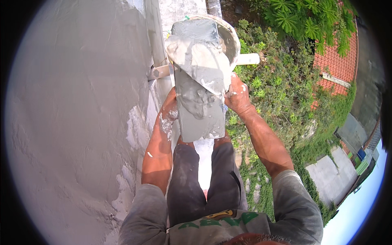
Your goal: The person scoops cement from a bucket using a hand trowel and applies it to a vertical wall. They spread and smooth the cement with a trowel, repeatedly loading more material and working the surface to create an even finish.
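A long rectangular plastering float [200, 128], its face coated with wet grey plaster [200, 61], is between my hands, in front of and partly over a bucket [230, 34] with a plaster-smeared rim. My left hand [170, 107] is at the float's left edge, its fingers hidden behind it. My right hand [239, 94] is closed at the right edge, knuckles outward and spotted with plaster; its fingertips are hidden too. Sunlight falls on the plaster's upper part, while shade covers the lower part. Whether a second tool lies under the plaster cannot be made out.
A grey plastered wall [81, 102] rises close on my left. Beneath the bucket a bar [248, 59] runs crosswise, its other end near the wall. To the right, far below, are green shrubs [277, 81], a red tiled roof [337, 61] and a pale slab [332, 175].
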